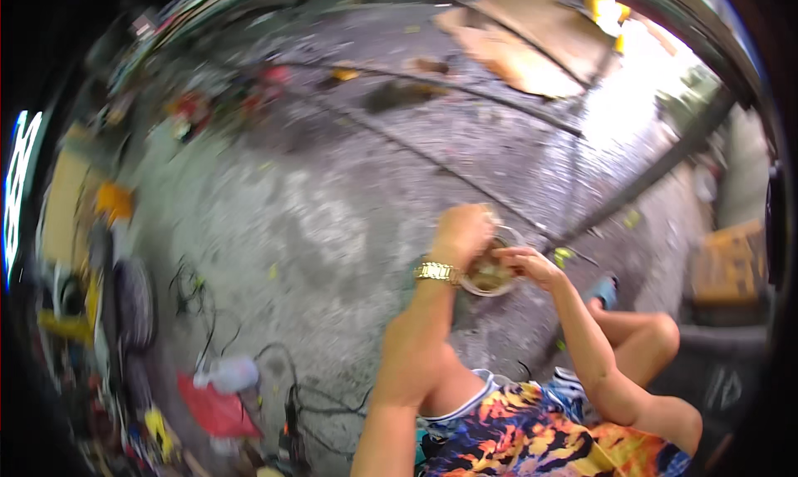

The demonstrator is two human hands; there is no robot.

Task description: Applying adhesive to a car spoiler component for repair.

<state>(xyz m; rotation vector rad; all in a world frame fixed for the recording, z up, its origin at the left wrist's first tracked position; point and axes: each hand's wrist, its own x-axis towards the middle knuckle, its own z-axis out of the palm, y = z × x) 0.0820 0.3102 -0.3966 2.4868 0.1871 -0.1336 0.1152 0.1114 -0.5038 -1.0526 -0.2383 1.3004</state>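
Between my knees is a small round tub (490,292) with a pale rim and murky, brownish contents. My left hand (467,232) is over its far left side, a gold-coloured metal band on the wrist; motion blurs the hand and its fingers are hidden. From the right, my right hand (534,268) reaches over the rim with its fingers pressed together, close to the left hand. Whatever these fingers pinch is too small and blurred to make out.
Thin dark metal bars (449,168) cross above the wet grey floor (332,211) ahead. On the left lie black cables (291,377), a clear plastic bottle (234,374) and a red sheet (218,406). A cardboard sheet (519,57) lies far right; a brown box (729,265) stands right.
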